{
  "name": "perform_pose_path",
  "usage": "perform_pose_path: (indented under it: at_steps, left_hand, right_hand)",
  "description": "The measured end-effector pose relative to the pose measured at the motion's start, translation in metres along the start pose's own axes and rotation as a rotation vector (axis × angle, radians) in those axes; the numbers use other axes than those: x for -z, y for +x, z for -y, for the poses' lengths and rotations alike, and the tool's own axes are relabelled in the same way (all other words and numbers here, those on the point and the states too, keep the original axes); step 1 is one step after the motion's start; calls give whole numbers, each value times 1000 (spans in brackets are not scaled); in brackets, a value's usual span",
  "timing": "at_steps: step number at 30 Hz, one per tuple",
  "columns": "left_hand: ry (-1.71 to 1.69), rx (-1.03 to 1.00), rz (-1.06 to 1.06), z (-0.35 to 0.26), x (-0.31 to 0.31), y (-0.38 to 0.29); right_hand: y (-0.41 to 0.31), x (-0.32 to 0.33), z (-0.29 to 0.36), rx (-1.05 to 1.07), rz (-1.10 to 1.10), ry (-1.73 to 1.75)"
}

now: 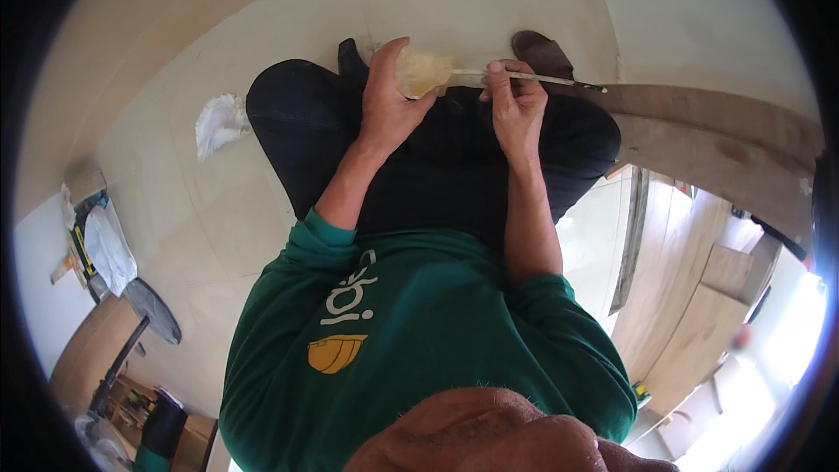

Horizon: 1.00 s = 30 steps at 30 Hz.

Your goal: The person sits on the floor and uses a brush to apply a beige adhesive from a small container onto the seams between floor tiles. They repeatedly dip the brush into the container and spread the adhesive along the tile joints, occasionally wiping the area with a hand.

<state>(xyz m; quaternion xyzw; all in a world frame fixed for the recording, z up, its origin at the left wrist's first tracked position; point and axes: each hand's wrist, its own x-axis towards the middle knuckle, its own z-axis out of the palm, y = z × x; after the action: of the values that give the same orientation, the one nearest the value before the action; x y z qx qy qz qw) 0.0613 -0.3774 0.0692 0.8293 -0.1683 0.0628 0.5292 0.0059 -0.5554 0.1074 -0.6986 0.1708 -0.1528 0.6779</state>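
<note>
My left hand holds a crumpled, yellowish translucent piece, perhaps a plastic bag or cup; its contents cannot be told. My right hand grips a thin, pale stick between thumb and fingers, most likely a brush handle. The stick's left end meets the yellowish piece, and its dark, stained other end points right. Both hands are above my lap, over dark trousers.
A crumpled white cloth or plastic lies on the tiled floor by my left knee. Wooden boards run along the right. At the lower left are a pedestal base, a white bag and another person's dark clothing.
</note>
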Motion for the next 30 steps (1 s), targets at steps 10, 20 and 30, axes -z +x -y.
perform_pose_path:
  at_steps: [10,20,30]
  left_hand:
    - [-8,78,95,-2,-7,-2]
    - [-117,202,133,6,-13,2]
    - [-160,264,174,0,-14,14]
  right_hand:
    - [2,-2,1,-53,-28,17]
    - [7,15,-8,-63,-34,-43]
    - [18,14,-23,-204,-30,67]
